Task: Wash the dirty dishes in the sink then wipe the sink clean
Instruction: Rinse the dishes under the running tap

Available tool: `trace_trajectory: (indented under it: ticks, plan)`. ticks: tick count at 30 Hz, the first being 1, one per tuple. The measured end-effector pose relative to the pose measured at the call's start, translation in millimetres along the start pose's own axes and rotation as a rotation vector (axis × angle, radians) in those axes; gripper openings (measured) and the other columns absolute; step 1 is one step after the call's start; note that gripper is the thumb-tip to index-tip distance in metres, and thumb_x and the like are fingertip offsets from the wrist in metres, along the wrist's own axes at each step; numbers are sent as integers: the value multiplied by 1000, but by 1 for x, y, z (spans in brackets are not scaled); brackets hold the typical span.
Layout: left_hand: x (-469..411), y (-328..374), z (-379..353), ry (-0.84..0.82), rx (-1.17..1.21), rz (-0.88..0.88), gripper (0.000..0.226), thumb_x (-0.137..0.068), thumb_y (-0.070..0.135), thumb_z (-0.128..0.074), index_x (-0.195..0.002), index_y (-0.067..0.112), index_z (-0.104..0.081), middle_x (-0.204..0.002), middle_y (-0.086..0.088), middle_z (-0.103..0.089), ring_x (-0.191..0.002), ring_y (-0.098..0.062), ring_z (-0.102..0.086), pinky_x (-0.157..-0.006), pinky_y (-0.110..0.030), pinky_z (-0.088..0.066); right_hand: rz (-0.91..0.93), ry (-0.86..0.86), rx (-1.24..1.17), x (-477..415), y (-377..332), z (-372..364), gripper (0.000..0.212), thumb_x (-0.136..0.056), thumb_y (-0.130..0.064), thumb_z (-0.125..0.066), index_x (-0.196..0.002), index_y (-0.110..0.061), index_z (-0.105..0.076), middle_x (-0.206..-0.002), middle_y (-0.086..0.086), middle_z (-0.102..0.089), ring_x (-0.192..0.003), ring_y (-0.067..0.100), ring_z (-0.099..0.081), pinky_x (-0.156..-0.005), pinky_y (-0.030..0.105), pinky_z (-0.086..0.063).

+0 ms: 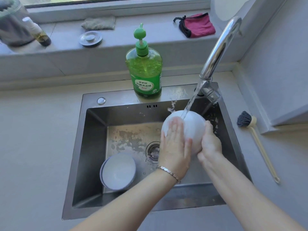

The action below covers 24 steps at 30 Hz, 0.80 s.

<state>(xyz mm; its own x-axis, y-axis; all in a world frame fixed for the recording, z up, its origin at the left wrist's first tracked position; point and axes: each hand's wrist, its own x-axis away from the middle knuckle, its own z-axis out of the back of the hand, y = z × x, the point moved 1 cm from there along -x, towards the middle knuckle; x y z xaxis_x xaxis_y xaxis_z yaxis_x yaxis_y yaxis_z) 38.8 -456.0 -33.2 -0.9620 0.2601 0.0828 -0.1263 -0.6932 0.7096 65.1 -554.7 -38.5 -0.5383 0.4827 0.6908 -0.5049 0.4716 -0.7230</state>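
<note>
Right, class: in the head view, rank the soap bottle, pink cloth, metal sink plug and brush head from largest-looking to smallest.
1. soap bottle
2. pink cloth
3. metal sink plug and brush head: these look alike. The plug lies farther from the camera, so I won't rank them.

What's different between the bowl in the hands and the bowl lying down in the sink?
The held bowl is up under the water stream, outside facing the camera; the sink bowl lies tilted at the sink's front left, inside showing. The right hand grips the held bowl and the left hand presses flat on it; nothing touches the sink bowl, which seems nested in a second bowl. Both are pale and round.
</note>
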Motion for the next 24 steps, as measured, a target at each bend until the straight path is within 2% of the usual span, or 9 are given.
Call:
trace_trajectory:
  ticks: [3, 6, 7, 9, 12, 14, 17, 21, 24]
  plan:
    - [15, 4, -2, -4, 11, -50, 55, -95, 27, -26, -137, 26, 10, -146, 13, 12, -128, 6, 32, -110, -20, 18, 7, -8, -1, 1, 0, 3, 39, -88, -48, -49, -105, -16, -63, -86, -1, -65, -70, 12, -61, -48, 23, -45]
    - [10, 5, 8, 66, -55, -106, 57, -97, 26, -32, -138, 20, 7, -147, 3, 14, -135, -9, 27, -114, -24, 14, 76, -73, 55, 6, 2, 2, 36, -89, -48, -49, -92, -16, -66, -84, -2, -68, -74, 14, -65, -56, 25, -49]
    - [4, 6, 12, 98, -115, -130, 56, -98, 26, -33, -142, 17, 0, -150, -2, 9, -139, -18, 21, -115, -28, 12, 109, -105, 78, 8, 3, 0, 37, -88, -47, -50, -88, -15, -68, -81, -3, -71, -74, 13, -67, -59, 25, -52]
    - [-13, 10, 23, 133, -253, -163, 48, -99, 30, -31, -144, 15, -27, -154, -5, -18, -144, -27, -3, -117, -37, 2, 189, -175, 153, 14, 4, -6, 37, -89, -45, -52, -78, -16, -72, -74, -5, -73, -73, 11, -68, -65, 26, -54]
    - [-39, 9, 38, 64, -315, -200, 41, -96, 36, -33, -129, 25, -54, -136, 1, -52, -133, -20, -37, -111, -35, -22, 262, -251, 183, 18, 3, -10, 39, -94, -37, -50, -67, -15, -68, -69, -1, -68, -73, 13, -61, -65, 28, -49]
    - [-54, -1, 48, 14, -147, -136, 38, -93, 38, -36, -119, 26, -62, -125, 4, -59, -120, -16, -49, -96, -28, -36, 301, -277, 215, 17, -2, -9, 40, -93, -37, -51, -63, -15, -66, -66, -1, -66, -67, 13, -60, -61, 28, -48]
    - [-73, -15, 64, -69, 358, 190, 33, -94, 35, -39, -105, 22, -67, -111, 3, -65, -103, -13, -53, -78, -17, -36, 288, -300, 156, 13, -12, -6, 38, -90, -40, -53, -64, -15, -67, -62, -5, -68, -59, 12, -63, -52, 26, -49]
    - [-59, -22, 54, 185, 931, 649, 39, -94, 40, -41, -60, 28, -55, -74, 12, -59, -78, -13, -51, -71, -24, -40, 227, -256, 8, 5, -20, -10, 34, -89, -42, -53, -68, -17, -64, -56, -12, -66, -52, 4, -61, -44, 16, -45]
    - [-52, -22, 45, 305, 975, 747, 44, -92, 49, -41, -53, 32, -55, -66, 20, -58, -78, -13, -54, -74, -28, -44, 170, -189, -51, 2, -15, -12, 33, -87, -42, -55, -67, -18, -63, -54, -13, -65, -51, 5, -61, -46, 18, -46]
